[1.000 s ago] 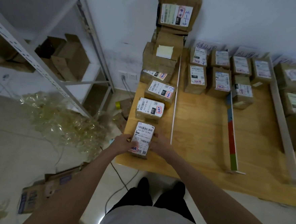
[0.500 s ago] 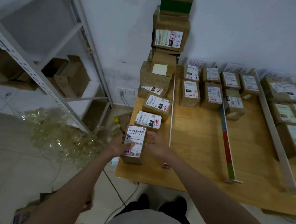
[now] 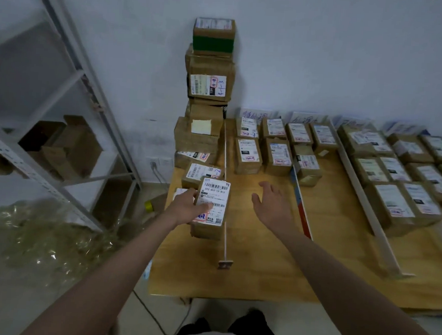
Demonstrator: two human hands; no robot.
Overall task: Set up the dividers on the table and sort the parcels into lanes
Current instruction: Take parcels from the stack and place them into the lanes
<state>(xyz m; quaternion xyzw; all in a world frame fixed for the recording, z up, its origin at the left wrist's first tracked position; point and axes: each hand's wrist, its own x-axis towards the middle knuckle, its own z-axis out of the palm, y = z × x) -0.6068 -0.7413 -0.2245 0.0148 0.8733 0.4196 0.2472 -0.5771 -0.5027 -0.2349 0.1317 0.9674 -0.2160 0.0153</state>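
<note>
- Since the earlier frame, our right hand (image 3: 272, 207) has let go and hovers open; our left hand (image 3: 189, 207) alone grips the labelled parcel (image 3: 211, 208).
- It sits in the table's (image 3: 259, 274) left-edge lane beside the white divider (image 3: 224, 193).
- Dividers stand; most parcels look sorted.

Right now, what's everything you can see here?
Parcel: one, brown with white label, left lane, near end, under the left hand's grip.
Parcel stack: several, brown, left lane against wall.
Other parcels: many, brown, middle and right lanes.
Dividers: three; white, multicoloured, white; lengthwise on the table.
Table: one, wooden.
Shelf rack: one, grey, left.
Plastic wrap: clear heap, floor.
Left hand: on parcel.
Right hand: open, above table.
</note>
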